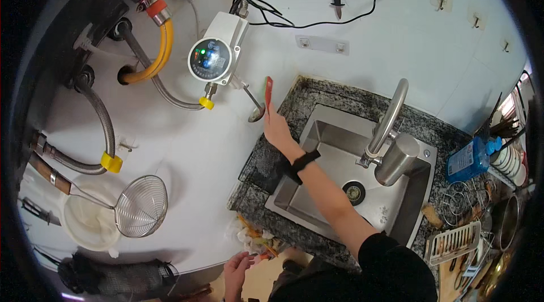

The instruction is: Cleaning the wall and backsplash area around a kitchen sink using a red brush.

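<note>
My right hand (278, 129), with a black band at its wrist, reaches across the left side of the steel sink (327, 117). It grips a flat, narrow red object (268, 89), which stands up from the fingers against the white wall; its exact kind is unclear. Just left of these fingers a small ladle (256, 113) hangs on the wall. My left hand (238, 266) is low, its fingers bent close together beside food scraps (257, 236) at the counter's corner. Something reddish is by its fingertips; whether they hold it cannot be told.
Over the sink stand a curved steel faucet (389, 115) and a steel cylinder (397, 159). Right of them are a blue bottle (467, 159), dishes and a slotted rack (454, 242). A wire strainer (141, 206), a gas detector (210, 60) and hoses (100, 117) are at left.
</note>
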Tool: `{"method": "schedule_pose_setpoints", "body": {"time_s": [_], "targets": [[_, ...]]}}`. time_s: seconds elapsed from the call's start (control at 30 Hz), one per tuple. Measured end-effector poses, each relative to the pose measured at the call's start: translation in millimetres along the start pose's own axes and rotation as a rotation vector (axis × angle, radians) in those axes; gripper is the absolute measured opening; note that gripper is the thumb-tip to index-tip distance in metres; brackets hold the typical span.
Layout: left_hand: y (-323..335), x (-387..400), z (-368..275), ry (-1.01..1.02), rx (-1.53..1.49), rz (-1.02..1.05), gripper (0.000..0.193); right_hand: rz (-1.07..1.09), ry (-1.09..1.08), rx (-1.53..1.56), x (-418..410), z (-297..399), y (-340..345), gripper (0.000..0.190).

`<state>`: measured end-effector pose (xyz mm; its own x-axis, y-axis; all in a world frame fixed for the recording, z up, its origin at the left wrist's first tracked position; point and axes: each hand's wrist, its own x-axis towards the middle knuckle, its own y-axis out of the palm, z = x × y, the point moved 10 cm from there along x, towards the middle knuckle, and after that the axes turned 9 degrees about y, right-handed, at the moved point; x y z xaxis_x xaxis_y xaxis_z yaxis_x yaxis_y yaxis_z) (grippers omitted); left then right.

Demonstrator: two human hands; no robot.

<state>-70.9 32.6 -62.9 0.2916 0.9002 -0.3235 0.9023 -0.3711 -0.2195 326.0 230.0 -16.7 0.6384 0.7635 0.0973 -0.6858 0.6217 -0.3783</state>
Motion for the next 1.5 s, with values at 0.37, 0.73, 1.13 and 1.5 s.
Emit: {"method": "schedule_pose_setpoints", "body": {"time_s": [0.37, 0.73, 1.13, 1.5], "targets": [[0, -4, -7, -0.022, -0.012, -0.021, 0.025, 0.408, 0.525, 0.149, 15, -27, 4, 0.027], [2, 0, -21, 0.051, -0.041, -0.023, 0.025, 0.353, 0.401, 0.385, 8, -58, -27, 0.026], [-8, -19, -5, 0.121, -0.074, 0.072, 0.025, 0.245, 0.516, 0.774, -193, -61, -43, 0.036], [-26, -5, 23, 0.084, -0.128, 0.069, 0.018, 0.156, 0.547, 0.754, -272, -62, -87, 0.041]]}}
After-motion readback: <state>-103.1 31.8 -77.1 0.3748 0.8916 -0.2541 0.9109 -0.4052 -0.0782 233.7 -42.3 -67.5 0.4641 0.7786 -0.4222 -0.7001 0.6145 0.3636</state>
